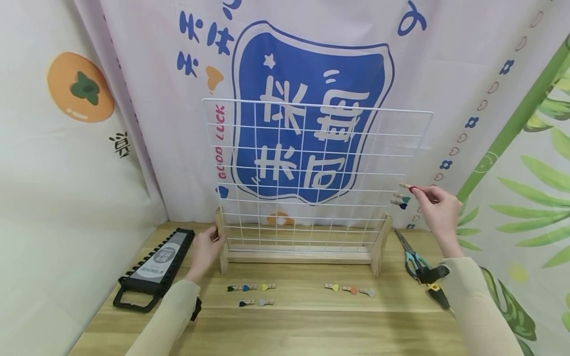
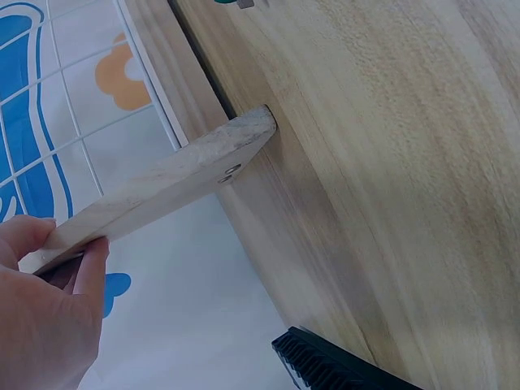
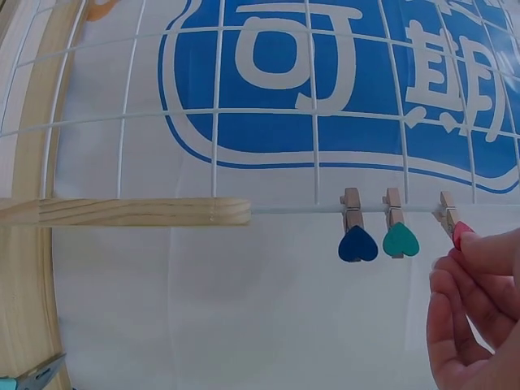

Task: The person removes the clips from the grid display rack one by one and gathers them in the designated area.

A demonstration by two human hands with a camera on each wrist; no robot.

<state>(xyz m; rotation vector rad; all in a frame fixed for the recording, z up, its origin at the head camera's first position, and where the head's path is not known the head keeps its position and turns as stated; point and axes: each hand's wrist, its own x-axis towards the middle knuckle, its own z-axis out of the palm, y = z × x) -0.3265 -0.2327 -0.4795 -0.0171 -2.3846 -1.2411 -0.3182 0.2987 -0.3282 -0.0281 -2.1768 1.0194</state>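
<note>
A white wire grid (image 1: 320, 106) stands upright in a wooden stand (image 1: 298, 257). My left hand (image 1: 208, 247) grips the stand's left upright (image 2: 175, 175), thumb on one side and fingers on the other. At the grid's right edge, my right hand (image 1: 441, 207) pinches a small wooden clothespin (image 3: 448, 213) by its red heart. That clothespin's tip meets the edge wire. Below it, clothespins with a green heart (image 3: 400, 240) and a dark blue heart (image 3: 357, 244) are clipped on the same wire. More heart clothespins lie on the table, left (image 1: 268, 287) and right (image 1: 350, 289).
On the table's left lies a black toothed rack with a handle and grey label (image 1: 166, 254). Scissors (image 1: 414, 262) and a black-and-yellow screwdriver (image 1: 438, 295) lie right of the stand, near my right forearm. A printed cloth (image 1: 311, 64) hangs behind the grid.
</note>
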